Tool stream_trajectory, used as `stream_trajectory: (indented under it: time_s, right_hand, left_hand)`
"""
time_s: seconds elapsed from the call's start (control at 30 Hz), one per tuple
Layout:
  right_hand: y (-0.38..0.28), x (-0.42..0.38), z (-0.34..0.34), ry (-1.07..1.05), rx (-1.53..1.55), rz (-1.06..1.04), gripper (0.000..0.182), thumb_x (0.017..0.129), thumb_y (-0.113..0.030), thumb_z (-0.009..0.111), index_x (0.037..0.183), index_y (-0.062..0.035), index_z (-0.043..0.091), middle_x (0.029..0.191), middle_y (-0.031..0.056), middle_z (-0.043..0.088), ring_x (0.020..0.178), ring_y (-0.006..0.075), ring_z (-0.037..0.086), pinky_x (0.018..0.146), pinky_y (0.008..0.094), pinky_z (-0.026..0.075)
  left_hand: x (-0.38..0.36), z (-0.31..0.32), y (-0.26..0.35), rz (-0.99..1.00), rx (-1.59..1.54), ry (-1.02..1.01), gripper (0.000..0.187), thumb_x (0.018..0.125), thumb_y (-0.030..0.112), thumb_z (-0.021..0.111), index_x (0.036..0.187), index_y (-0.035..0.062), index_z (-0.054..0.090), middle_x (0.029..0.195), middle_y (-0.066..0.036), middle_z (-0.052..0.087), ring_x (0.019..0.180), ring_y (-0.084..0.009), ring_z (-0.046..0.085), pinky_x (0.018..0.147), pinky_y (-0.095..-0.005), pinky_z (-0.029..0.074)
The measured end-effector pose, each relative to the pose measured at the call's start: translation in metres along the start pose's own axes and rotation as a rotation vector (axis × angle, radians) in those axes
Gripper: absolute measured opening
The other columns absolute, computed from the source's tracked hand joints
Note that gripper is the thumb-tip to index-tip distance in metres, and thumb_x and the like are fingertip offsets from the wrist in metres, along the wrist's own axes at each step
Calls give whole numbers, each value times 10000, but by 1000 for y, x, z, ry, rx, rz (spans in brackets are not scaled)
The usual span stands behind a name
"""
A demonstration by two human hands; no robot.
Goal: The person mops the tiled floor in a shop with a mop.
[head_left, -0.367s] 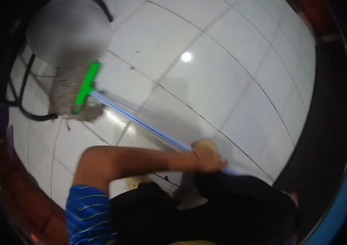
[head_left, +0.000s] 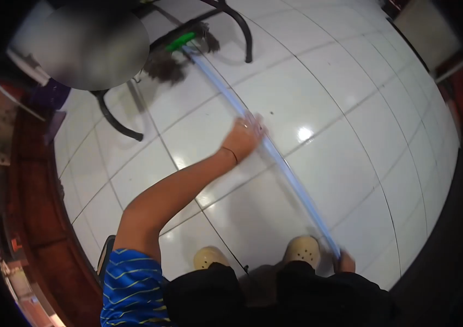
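A mop [head_left: 223, 87] with a long pale-blue handle slants across the view. Its green head bar [head_left: 181, 41] and grey strands [head_left: 166, 66] lie on the floor at the upper left, close to the black curved legs of a chair. Partway up the handle, my left hand [head_left: 245, 133] is closed around it, slightly blurred. At the handle's lower end, beside my right shoe, my right hand [head_left: 345, 262] is wrapped round the pole, with its fingers partly seen.
White floor tiles [head_left: 264, 201] spread around me. Black curved chair legs [head_left: 119, 122] stand at the upper left. My yellow clogs [head_left: 302, 250] are at the bottom. Reddish-brown wooden furniture [head_left: 40, 218] lines the left; a dark edge runs along the right. A blurred grey oval covers the upper left.
The mop head has moved away from me, in among the chair legs. My left arm has stretched forward with the handle, and my right hand and shoes have come into view.
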State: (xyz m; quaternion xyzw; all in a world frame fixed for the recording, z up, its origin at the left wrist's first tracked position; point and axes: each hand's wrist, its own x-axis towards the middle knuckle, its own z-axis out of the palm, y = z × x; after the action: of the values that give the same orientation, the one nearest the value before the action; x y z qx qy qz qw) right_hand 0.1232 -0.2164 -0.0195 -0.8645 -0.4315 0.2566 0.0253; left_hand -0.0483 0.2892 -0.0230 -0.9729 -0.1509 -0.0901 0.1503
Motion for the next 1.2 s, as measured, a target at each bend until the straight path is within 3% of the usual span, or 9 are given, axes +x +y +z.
stream_trajectory:
  time_s: [0.13,0.2,0.5,0.83,1.0,1.03,1.07,1.13,1.2]
  right_hand:
    - [-200,245,-66,301,308,-724,413,825,-256,550,1119,23,472,784,200,589,704,333,582,637,409,459]
    - [-307,301,-112,-111,479,-534,417,833,-296,509,1081,34,446,839,252,579,778,384,569,688,415,456]
    - [-394,344,-85,338,523,-695,396,856,-307,475,1059,32,458,737,249,576,744,415,562,663,449,448]
    - [-141,-49,-218,-224,471,-54,391,850,-156,492,1230,-85,426,685,219,545,629,353,578,548,366,449]
    - [-96,-343,-414,-498,177,341,266,838,-295,487,848,-30,512,616,220,546,605,397,560,526,467,432]
    - [-82,-408,-437,-598,81,374,480,806,-375,548,1172,-73,474,850,265,586,778,379,589,695,469,444]
    - [-94,-452,-457,-458,63,376,406,837,-328,498,1118,-36,500,743,295,551,664,438,552,574,505,421]
    - [-174,-425,-546,-288,159,291,327,842,-262,487,1063,-27,539,692,276,548,605,441,529,528,497,410]
    - [-186,-410,-555,-707,106,488,294,820,-219,525,1049,-40,567,707,249,570,628,402,558,571,465,440]
  left_hand:
    - [-32,-48,-65,-500,-159,-58,555,710,113,570,1230,99,377,1308,-216,292,1143,-360,368,908,-478,277]
    - [-56,-65,-64,-562,-168,-104,576,715,140,583,1243,107,356,1309,-209,289,1148,-342,364,893,-483,289]
    - [-68,-99,-37,-555,-461,-225,673,740,179,595,1309,93,247,1333,-214,248,1046,-327,463,866,-427,343]
    - [10,-177,52,-308,-518,-417,429,739,121,511,1166,116,479,1381,-93,249,1280,-390,157,989,-515,226]
    - [6,-399,213,-344,-1004,-294,155,695,80,525,828,1,519,1146,-175,451,1214,-473,236,975,-513,278]
    - [11,-460,230,-414,-1041,-319,169,691,44,511,846,-23,506,1161,-176,433,1226,-459,226,974,-486,292]
    - [15,-511,240,-444,-1035,-479,193,699,44,510,884,-8,501,1196,-168,409,1249,-436,202,970,-500,289]
    - [25,-581,235,-429,-959,-648,239,715,70,518,945,10,494,1245,-163,379,1277,-381,186,966,-520,277]
    - [30,-629,216,-417,-955,-561,265,746,104,504,1003,39,487,1295,-157,347,1291,-338,190,961,-535,260]
